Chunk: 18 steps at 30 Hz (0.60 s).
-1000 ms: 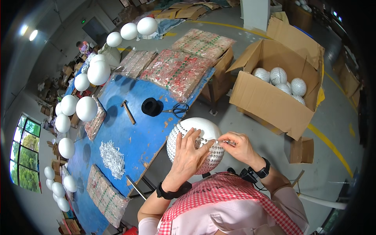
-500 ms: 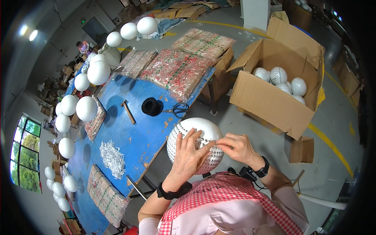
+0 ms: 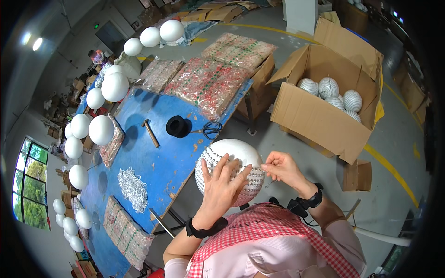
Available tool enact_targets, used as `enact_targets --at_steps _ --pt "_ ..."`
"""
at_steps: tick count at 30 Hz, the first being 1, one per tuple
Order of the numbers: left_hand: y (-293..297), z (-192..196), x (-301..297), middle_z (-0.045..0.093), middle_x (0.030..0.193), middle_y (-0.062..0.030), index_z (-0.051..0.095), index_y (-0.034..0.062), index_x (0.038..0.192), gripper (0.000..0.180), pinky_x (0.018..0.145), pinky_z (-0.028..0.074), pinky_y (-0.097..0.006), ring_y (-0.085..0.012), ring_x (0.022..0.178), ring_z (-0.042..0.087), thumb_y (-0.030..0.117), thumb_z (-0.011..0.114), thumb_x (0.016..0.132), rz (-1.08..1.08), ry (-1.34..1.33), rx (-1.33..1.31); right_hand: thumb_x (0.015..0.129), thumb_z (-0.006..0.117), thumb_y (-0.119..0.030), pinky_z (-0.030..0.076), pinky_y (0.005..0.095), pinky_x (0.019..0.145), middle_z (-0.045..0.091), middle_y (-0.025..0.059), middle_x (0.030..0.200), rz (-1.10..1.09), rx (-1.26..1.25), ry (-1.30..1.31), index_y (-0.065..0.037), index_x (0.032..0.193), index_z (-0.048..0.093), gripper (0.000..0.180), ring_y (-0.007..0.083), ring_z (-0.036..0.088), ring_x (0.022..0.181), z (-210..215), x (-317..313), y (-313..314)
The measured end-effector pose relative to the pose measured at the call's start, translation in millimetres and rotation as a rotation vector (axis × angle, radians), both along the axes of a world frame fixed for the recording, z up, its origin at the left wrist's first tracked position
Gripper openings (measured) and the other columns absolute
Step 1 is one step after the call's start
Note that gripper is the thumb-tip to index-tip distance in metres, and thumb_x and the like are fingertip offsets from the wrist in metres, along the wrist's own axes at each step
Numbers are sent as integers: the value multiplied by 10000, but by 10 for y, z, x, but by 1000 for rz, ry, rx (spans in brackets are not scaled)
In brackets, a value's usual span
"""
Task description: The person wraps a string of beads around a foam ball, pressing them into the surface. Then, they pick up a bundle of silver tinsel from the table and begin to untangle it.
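A large white ball [image 3: 238, 150], partly covered with rows of small silvery beads, is in front of my apron. My left hand [image 3: 222, 185] holds it from above, fingers spread over the bead rows and thumb pressed near the bare white area. Just right of the ball, my right hand [image 3: 283, 170] is closed in a pinch on a thin bead strand [image 3: 270, 182], part of which dangles below the fingers. Much of the strand is hidden by the fingers. The ball's underside is out of sight.
On the blue table [image 3: 162, 178] are a hammer [image 3: 150, 133], a black spool [image 3: 177, 126], scissors [image 3: 209, 130], a silvery bead heap [image 3: 132, 189] and bagged bead packs [image 3: 206, 85]. White balls [image 3: 101, 130] stand along its far side. An open carton [image 3: 320, 129] holds several finished-looking balls.
My right hand has drawn slightly away from the ball to the right, its fingers loosening a little and a strand end showing below. My left hand stays on the ball.
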State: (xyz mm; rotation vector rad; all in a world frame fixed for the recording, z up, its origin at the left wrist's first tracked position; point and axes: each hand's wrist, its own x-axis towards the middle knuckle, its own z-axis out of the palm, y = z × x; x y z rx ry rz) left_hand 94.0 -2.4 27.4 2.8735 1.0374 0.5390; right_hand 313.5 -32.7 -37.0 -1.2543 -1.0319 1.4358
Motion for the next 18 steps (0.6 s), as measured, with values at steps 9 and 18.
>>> enact_targets --at_steps 9,18 --pt "1 30 -55 462 1323 -145 598 235 1256 476 1089 220 -561 -316 1268 427 267 705 793 -25 -28 -79 925 620 -235 416 201 490 615 12 705 188 51 -86 -33 905 627 202 47 536 572 -113 262 -185" --pt "-28 45 -45 457 1342 -138 634 272 1213 395 1093 197 -552 -324 1292 397 326 686 825 17 8 -27 937 592 -200 362 194 481 604 2 670 158 -64 35 -21 917 633 185 33 504 552 -7 248 -315"
